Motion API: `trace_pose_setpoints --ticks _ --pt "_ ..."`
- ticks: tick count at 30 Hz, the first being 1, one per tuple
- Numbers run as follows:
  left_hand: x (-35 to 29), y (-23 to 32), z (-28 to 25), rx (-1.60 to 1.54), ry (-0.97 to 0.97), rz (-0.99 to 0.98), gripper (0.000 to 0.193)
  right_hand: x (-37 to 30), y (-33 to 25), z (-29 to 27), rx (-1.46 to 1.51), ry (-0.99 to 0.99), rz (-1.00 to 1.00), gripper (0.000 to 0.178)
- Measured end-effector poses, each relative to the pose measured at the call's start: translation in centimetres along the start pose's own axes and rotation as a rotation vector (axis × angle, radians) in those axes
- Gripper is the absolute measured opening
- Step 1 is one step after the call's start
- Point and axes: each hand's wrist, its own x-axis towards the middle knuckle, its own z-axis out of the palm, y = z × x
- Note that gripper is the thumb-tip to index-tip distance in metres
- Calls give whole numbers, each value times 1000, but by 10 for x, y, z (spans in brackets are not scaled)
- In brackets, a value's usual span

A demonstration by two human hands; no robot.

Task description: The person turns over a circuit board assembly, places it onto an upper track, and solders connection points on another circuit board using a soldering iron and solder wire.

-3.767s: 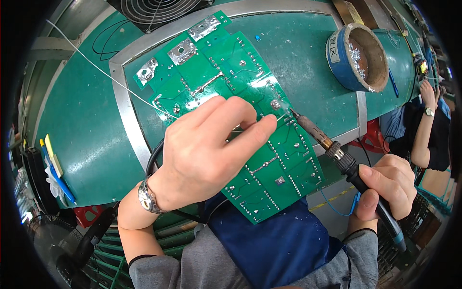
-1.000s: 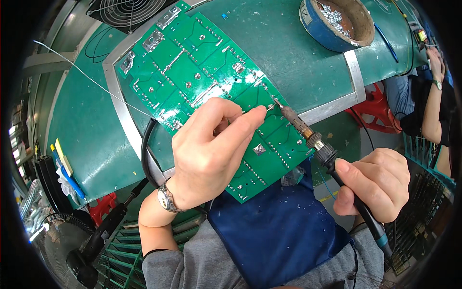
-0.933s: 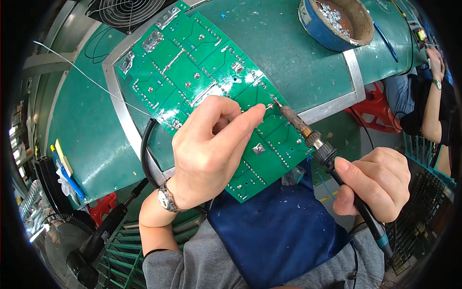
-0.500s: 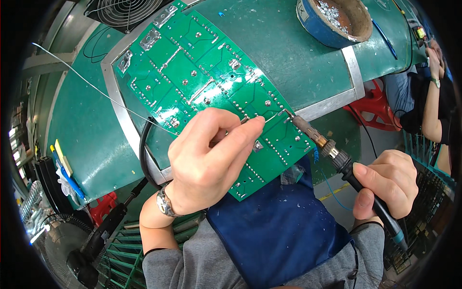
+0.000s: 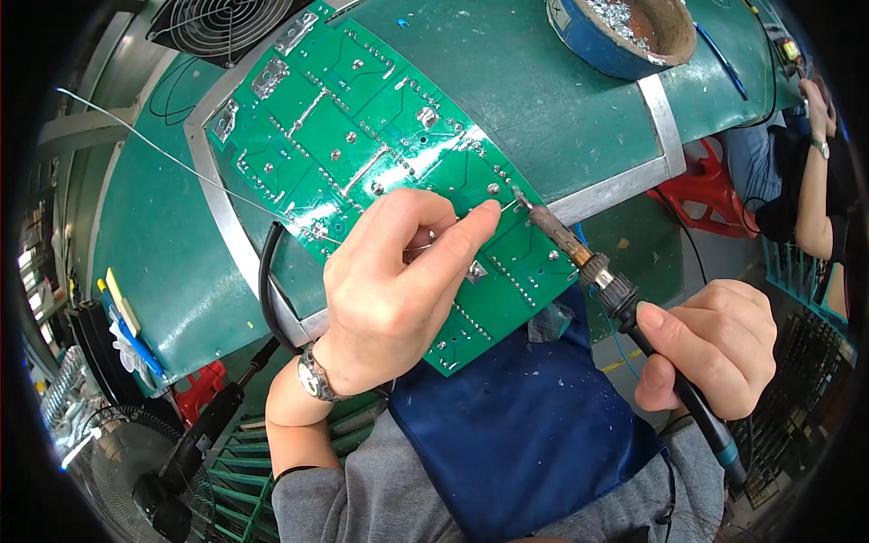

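A large green circuit board [image 5: 299, 163] lies solder side up, its near part reaching over the table edge above my apron. My left hand [image 5: 394, 281] is over the board, thumb and forefinger pinched on a thin solder wire [image 5: 172, 149]. The wire's long tail runs out to the upper left, and its short end points at the board's right edge. My right hand [image 5: 715, 348] grips a soldering iron [image 5: 615, 294] by its black handle. The iron's tip rests at the pads near that right edge, close to the wire's end.
A blue round tub [image 5: 620, 41] with solder scraps stands at the back right, a blue pen [image 5: 721, 61] beside it. A fume fan [image 5: 222, 27] sits at the back left. A black hose [image 5: 270, 285] rises at the table's near edge. Another person's arm [image 5: 817, 181] shows far right.
The board has shifted slightly left and up in view. The iron's tip has moved left a little along the board's right edge, and my left hand keeps the wire near it.
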Motion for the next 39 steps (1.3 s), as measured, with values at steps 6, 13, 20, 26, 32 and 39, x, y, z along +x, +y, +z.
trace_pose_setpoints --ticks 6,13,20,26,32,39 --pt "-5 -1 -1 24 69 39 35 0 0 -8 37 -47 58 20" --pt "-7 8 0 57 10 133 37 -13 -6 -24 58 -73 89 18" --pt "-5 8 3 55 -1 120 38 -16 -3 -17 34 -58 47 19" --pt "-1 12 4 69 -69 94 38 -16 -8 -12 -20 -40 -12 19" --pt "0 13 -7 91 -86 148 38 -18 -14 -11 -104 -47 -32 19" --pt "-24 41 -11 -99 -210 127 33 -25 -13 -32 0 -85 10 20"
